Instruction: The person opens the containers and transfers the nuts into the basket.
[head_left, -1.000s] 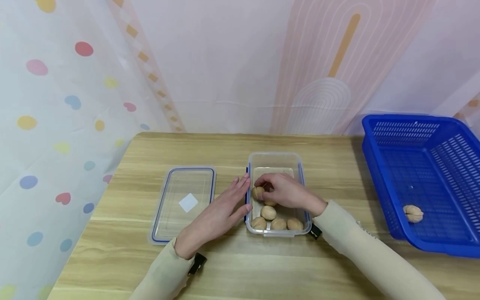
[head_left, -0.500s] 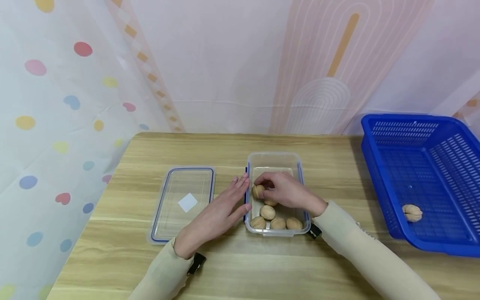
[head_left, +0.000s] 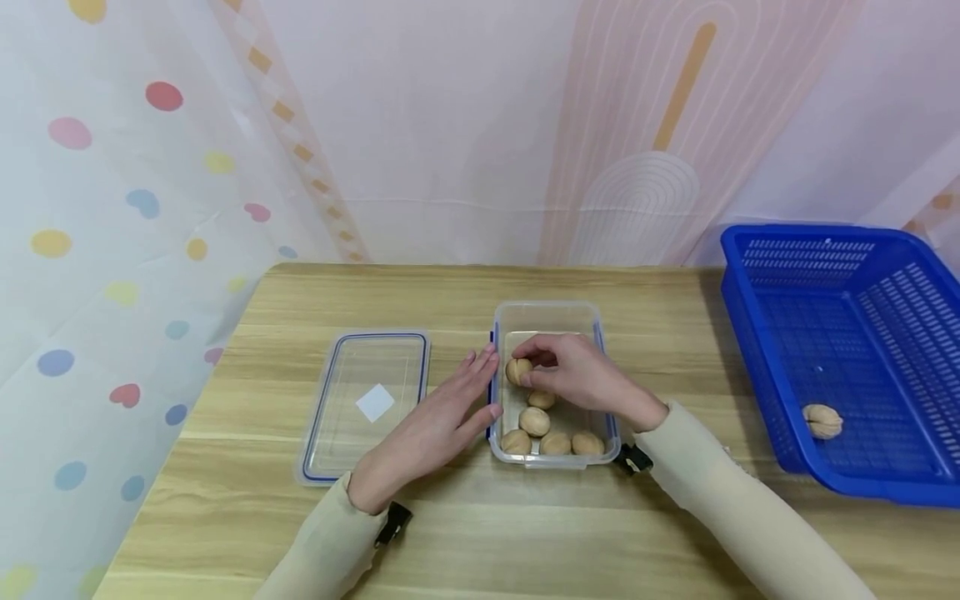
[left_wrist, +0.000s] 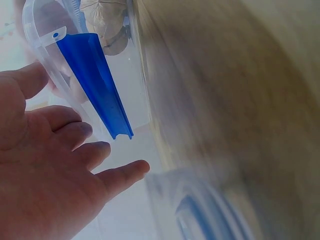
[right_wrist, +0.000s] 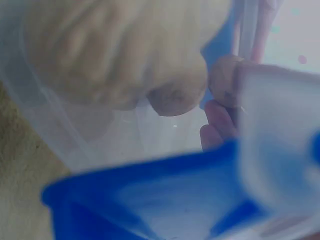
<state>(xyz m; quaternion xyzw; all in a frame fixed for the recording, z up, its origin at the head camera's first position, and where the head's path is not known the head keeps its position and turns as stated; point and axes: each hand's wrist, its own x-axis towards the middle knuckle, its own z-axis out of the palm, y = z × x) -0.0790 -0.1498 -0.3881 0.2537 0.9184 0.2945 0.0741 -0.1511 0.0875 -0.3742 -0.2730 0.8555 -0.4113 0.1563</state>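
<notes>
In the head view, my right hand (head_left: pixel 577 371) reaches into a clear plastic food container (head_left: pixel 547 310) and pinches a walnut (head_left: pixel 517 372) between thumb and fingers, close to the left wall. Several other walnuts (head_left: pixel 535 422) lie loose in the near half of the container. My left hand (head_left: pixel 433 437) has its fingers extended along the container's left side, fingertips right at the rim. From the left wrist, a blue latch flap (left_wrist: pixel 95 85) hangs beside those fingers. The right wrist view shows the pinched walnut (right_wrist: pixel 226 80) past blurred nearer walnuts.
A clear lid (head_left: pixel 367 450) with a blue seal and a white square label lies on the wooden table (head_left: pixel 510 542), left of the container. At the right stands a blue plastic basket (head_left: pixel 765 375) with one walnut (head_left: pixel 823 422) inside. A patterned curtain (head_left: pixel 450 150) backs the table.
My right hand has shifted slightly toward the far end of the container with the walnut, uncovering more of the walnut beneath it. The left hand stays in place.
</notes>
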